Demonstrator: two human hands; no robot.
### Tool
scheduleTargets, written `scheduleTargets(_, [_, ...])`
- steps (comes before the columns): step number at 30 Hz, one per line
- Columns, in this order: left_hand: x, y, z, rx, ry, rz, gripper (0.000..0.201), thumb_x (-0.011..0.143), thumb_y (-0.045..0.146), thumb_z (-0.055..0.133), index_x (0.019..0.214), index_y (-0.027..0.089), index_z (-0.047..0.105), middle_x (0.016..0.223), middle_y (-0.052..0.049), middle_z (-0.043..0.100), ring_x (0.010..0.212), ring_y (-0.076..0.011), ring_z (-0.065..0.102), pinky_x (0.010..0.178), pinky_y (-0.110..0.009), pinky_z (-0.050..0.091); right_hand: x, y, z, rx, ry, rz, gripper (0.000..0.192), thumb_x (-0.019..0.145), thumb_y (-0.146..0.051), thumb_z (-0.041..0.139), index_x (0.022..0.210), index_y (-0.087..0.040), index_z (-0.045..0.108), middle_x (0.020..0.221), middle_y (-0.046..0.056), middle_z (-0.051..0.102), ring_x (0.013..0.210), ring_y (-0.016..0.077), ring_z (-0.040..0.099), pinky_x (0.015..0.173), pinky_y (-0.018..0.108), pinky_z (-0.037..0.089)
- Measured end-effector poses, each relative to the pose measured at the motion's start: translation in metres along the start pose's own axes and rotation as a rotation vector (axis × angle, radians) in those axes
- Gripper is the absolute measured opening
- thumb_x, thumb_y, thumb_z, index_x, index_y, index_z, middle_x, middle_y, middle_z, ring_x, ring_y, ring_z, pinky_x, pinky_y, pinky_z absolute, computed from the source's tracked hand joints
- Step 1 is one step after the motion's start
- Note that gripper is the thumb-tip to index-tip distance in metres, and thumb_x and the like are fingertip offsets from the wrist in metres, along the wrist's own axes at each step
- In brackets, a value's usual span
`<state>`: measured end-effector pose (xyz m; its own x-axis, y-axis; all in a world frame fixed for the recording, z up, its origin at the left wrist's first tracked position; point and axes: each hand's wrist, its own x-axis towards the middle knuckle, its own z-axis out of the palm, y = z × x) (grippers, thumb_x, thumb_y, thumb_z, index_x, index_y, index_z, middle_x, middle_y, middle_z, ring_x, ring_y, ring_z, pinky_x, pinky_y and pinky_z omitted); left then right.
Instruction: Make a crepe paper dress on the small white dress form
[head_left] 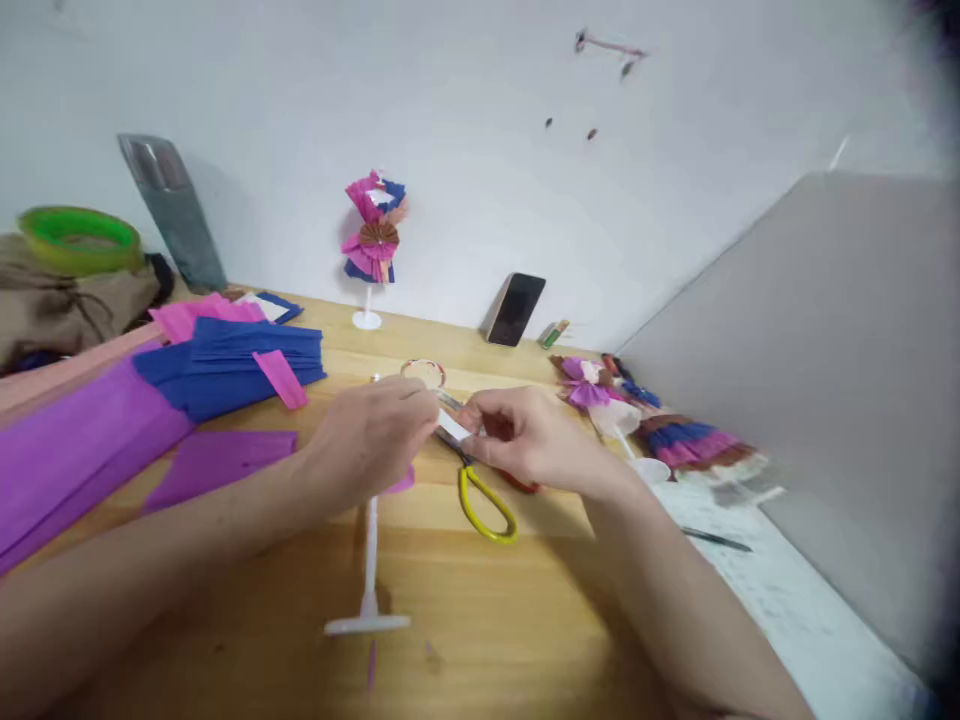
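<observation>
A small white strip (453,426), paper or tape, stretches between my two hands over the wooden table. My left hand (375,435) pinches its left end between closed fingertips. The other end is held by the thumb and fingers of my right hand (517,435). Just beneath them lies a pair of scissors (487,508) with a yellow handle loop, its blades partly hidden by the hands and strip. Below my left hand a white plastic stand (370,565) rests on the table; the hand covers its upper part. A bit of pink-purple paper shows beside it.
Blue pleated crepe paper (247,360) and purple sheets (90,450) lie left. A finished-looking paper figure on a stand (375,235) is at the wall, near a phone (516,310). More paper figures (589,385), a pen (716,540) and a green tape roll (79,240) lie around.
</observation>
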<state>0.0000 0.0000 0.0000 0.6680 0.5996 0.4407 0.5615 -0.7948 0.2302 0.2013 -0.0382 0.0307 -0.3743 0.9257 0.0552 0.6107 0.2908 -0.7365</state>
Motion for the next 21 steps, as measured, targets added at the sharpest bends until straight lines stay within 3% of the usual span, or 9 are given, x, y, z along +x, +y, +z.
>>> scheduleTargets(3, [0.003,-0.001,-0.008,-0.177,-0.005,0.005,0.019,0.084,0.01,0.044,0.067,0.017,0.049,0.086,-0.004,0.06,0.076,-0.0155,0.056,0.067,-0.027,0.04,0.002,0.002,-0.004,0.039,-0.02,0.016,0.009,0.082,-0.02,0.061,0.078,-0.014,0.067,0.054,-0.005,0.052,0.046,0.0075,0.041,0.046,0.022,0.03])
scheduleTargets(5, [0.006,-0.003,-0.012,-0.341,-0.081,-0.058,0.018,0.08,0.012,0.047,0.063,0.017,0.047,0.075,-0.002,0.059,0.069,-0.0138,0.055,0.063,-0.025,0.04,0.003,0.006,-0.004,0.084,0.002,0.013,0.012,0.081,-0.024,0.064,0.081,-0.014,0.069,0.058,-0.004,0.055,0.048,0.0079,0.043,0.046,0.022,0.031])
scheduleTargets(8, [0.01,-0.006,-0.016,-0.646,-0.243,-0.286,0.015,0.075,0.017,0.052,0.061,0.018,0.049,0.058,0.002,0.057,0.057,-0.0128,0.054,0.054,-0.023,0.039,0.005,0.015,-0.001,0.186,0.098,-0.014,0.016,0.077,-0.03,0.07,0.081,-0.014,0.07,0.059,-0.002,0.058,0.049,0.0092,0.047,0.046,0.023,0.036])
scheduleTargets(12, [0.012,-0.008,-0.022,-1.087,-0.378,-0.603,0.005,0.067,0.018,0.057,0.064,0.017,0.055,0.061,-0.003,0.069,0.061,-0.0164,0.067,0.058,-0.025,0.05,0.011,0.024,0.001,0.44,0.294,-0.162,0.026,0.071,-0.034,0.079,0.088,-0.017,0.072,0.064,-0.001,0.063,0.046,0.0092,0.05,0.044,0.024,0.04])
scheduleTargets(15, [0.012,-0.01,-0.025,-1.292,-0.333,-0.623,0.004,0.067,0.018,0.061,0.064,0.016,0.058,0.062,-0.005,0.072,0.062,-0.0151,0.07,0.058,-0.021,0.051,0.012,0.03,-0.01,0.637,0.39,-0.287,0.031,0.074,-0.046,0.076,0.092,-0.02,0.072,0.091,0.006,0.072,0.045,0.0084,0.053,0.042,0.024,0.039])
scheduleTargets(18, [0.012,-0.014,-0.029,-1.384,-0.226,-0.63,0.005,0.07,0.018,0.063,0.069,0.013,0.064,0.062,-0.007,0.073,0.063,-0.0142,0.072,0.058,-0.018,0.052,0.007,0.037,-0.029,0.556,0.444,-0.245,0.026,0.075,-0.043,0.075,0.081,-0.018,0.07,0.077,0.004,0.071,0.036,0.0045,0.043,0.037,0.022,0.03])
scheduleTargets(19, [0.013,-0.016,-0.031,-1.394,-0.18,-0.651,0.005,0.071,0.018,0.064,0.069,0.013,0.065,0.062,-0.008,0.073,0.063,-0.0146,0.072,0.058,-0.018,0.053,0.005,0.039,-0.034,0.474,0.357,-0.176,0.029,0.078,-0.046,0.071,0.077,-0.017,0.069,0.068,0.003,0.069,0.037,0.0059,0.045,0.037,0.021,0.029])
scheduleTargets(21, [0.014,-0.021,-0.035,-1.408,-0.084,-0.696,0.007,0.072,0.017,0.067,0.067,0.012,0.064,0.065,-0.009,0.074,0.065,-0.0162,0.073,0.061,-0.02,0.055,0.001,0.042,-0.038,0.187,-0.101,0.083,0.03,0.079,-0.046,0.07,0.075,-0.016,0.068,0.063,0.004,0.068,0.047,0.0135,0.059,0.044,0.023,0.039])
